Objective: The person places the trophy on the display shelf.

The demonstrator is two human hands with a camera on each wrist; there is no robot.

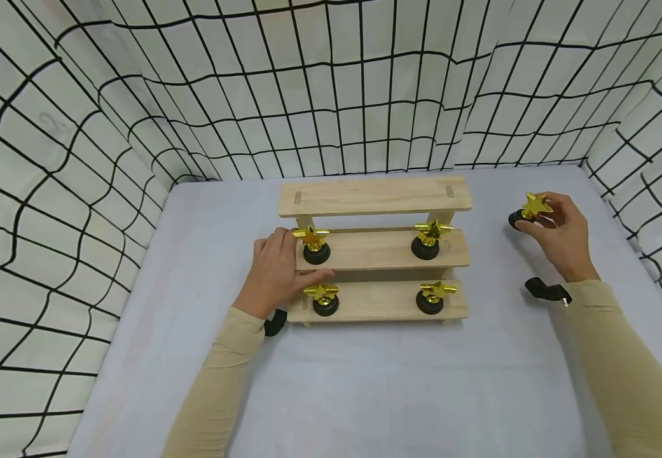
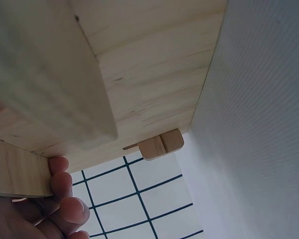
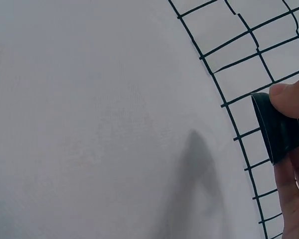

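A three-step wooden shelf (image 1: 376, 248) stands on the white-covered table. At its left end my left hand (image 1: 276, 267) grips the middle board, thumb along the front and fingertips (image 2: 62, 184) at the board's edge in the left wrist view. Off to the right, my right hand (image 1: 562, 232) pinches a small gold star trophy (image 1: 535, 207) by its round black base (image 3: 276, 129), held above the cloth. Two like trophies stand on the middle step, one left (image 1: 316, 253) and one right (image 1: 425, 248). The bottom step bears two more, one left (image 1: 325, 305) and one right (image 1: 430, 301).
A white cloth (image 1: 376, 394) covers the table. White walls with a black grid (image 1: 359, 89) rise behind it and on both sides. The top step (image 1: 373, 194) shows bare wood. Black wrist-worn pieces (image 1: 547, 290) hang by both sleeves.
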